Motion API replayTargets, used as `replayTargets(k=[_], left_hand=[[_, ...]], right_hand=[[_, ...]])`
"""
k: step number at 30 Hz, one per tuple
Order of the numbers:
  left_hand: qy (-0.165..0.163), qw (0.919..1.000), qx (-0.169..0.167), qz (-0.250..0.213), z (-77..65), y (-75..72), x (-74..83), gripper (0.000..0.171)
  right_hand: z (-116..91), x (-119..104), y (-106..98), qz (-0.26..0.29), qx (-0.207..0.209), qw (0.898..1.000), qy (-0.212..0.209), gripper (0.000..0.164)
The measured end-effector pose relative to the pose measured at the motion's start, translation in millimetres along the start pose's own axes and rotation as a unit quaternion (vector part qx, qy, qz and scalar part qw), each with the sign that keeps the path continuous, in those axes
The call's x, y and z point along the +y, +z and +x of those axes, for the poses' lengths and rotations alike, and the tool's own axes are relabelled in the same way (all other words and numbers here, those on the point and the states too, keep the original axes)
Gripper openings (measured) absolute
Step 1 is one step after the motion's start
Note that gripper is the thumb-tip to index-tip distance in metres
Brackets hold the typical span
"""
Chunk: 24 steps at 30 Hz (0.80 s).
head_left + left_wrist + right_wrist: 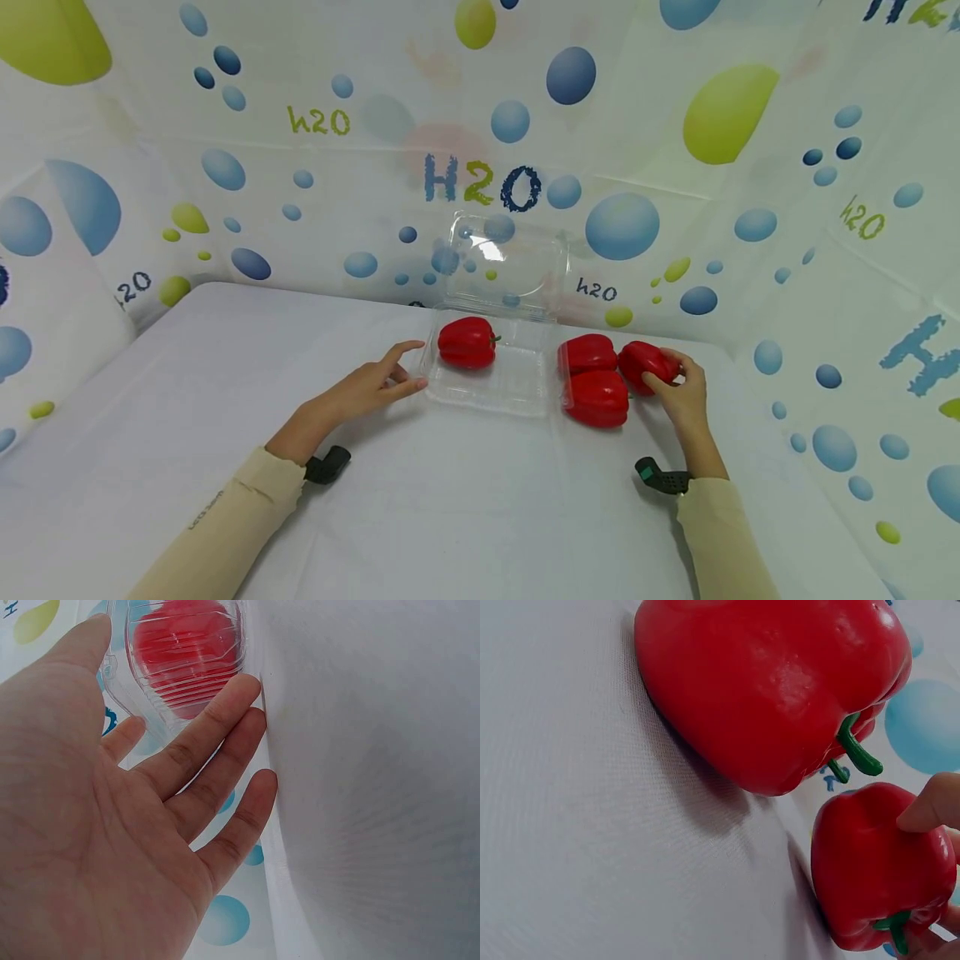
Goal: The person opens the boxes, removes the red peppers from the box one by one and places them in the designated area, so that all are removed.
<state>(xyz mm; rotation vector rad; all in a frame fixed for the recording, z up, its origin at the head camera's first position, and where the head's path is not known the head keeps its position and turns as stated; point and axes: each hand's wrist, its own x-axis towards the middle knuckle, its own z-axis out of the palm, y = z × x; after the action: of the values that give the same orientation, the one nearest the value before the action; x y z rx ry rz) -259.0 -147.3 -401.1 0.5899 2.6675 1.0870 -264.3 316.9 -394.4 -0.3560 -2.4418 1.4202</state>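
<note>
A clear plastic clamshell box [487,392] lies with its lid [510,267] raised at the back of the table. One red bell pepper [467,343] sits in its left part. At the box's left side is my left hand [367,390], fingers spread and loosely bent, holding nothing; thumb and index finger are at the box's edge. My right hand [686,396] holds another bell pepper [645,367] between thumb and fingers, on the right of the box. The right wrist view shows the thumb on this held pepper [881,862], its green stem facing the camera.
Two more red bell peppers, one behind [588,353] and one in front [597,400], lie between the box and my right hand. A white cloth covers the table [480,508]. Behind it hangs a curtain [337,183] printed with bubbles and H2O lettering.
</note>
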Motion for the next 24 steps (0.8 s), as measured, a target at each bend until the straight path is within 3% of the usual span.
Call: replayTargets(k=[18,24], left_hand=[[-0.002,1.0,0.002,0.005,0.4,-0.9,-1.2,0.07],[-0.001,1.0,0.001,0.002,0.4,0.7,-0.5,0.07]], right_hand=[[0.9,-2.4,-1.6,-0.029,-0.039,0.998,-0.032,0.052],[1.4,-3.4,-3.1,-0.04,-0.035,0.998,-0.03,0.05]])
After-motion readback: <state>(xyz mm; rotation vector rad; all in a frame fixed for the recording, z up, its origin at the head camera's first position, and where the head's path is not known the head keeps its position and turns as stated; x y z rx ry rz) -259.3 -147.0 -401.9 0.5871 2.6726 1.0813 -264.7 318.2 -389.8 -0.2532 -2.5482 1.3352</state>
